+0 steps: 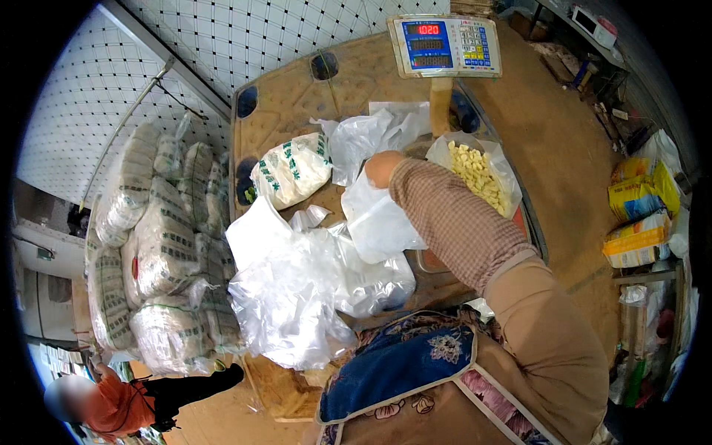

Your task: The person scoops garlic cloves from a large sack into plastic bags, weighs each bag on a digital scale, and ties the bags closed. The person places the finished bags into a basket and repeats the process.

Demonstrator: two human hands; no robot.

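Note:
My right hand (pixel 383 169) reaches across the table, fingers curled closed at the top edge of a translucent white plastic bag (pixel 380 222). The bag lies flat and looks to have nothing in it. Beside my right forearm, an open clear bag of small pale yellow chunks (pixel 475 174) rests at the post of a digital scale (pixel 445 46), whose display is lit. Left of my hand sits a full white bag with green print (pixel 293 170). Nearer to me is a loose heap of clear plastic bags (pixel 293 297). My left hand is out of view.
Tall stacks of filled, wrapped white bags (pixel 159 245) stand left of the brown table (pixel 297 104). A person in an orange top (pixel 122 400) is at the lower left. Yellow packages (pixel 641 193) sit on the right, near a cluttered shelf (pixel 653 311).

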